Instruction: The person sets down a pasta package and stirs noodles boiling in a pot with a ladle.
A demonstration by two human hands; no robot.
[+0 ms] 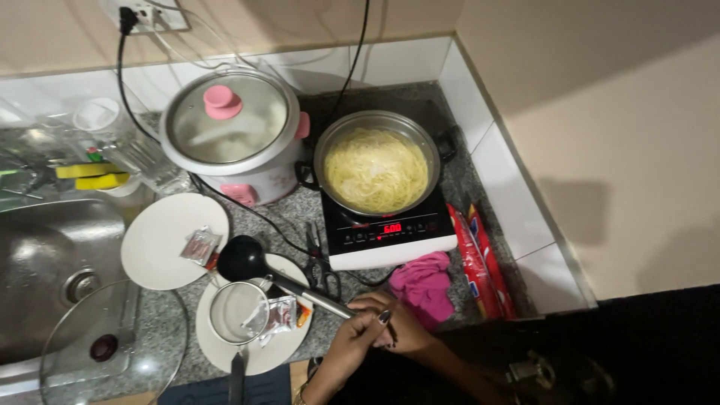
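- Noodles [376,171] already fill the pot [322,161] on the lit cooktop [390,232] at the counter's back right corner.
- Left hand [352,346] and right hand [401,326] both clasp the black ladle [241,259] by its handle; nothing is served yet.

Both hands, the left hand [352,341] and the right hand [394,319], grip a black ladle [244,259] handle near a plate [225,349]; far right, a pot [376,161] of noodles sits on a cooker [390,232].

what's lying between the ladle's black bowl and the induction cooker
In the head view, black-handled scissors lie on the counter between the ladle and the cooker, with a black cord running past them.
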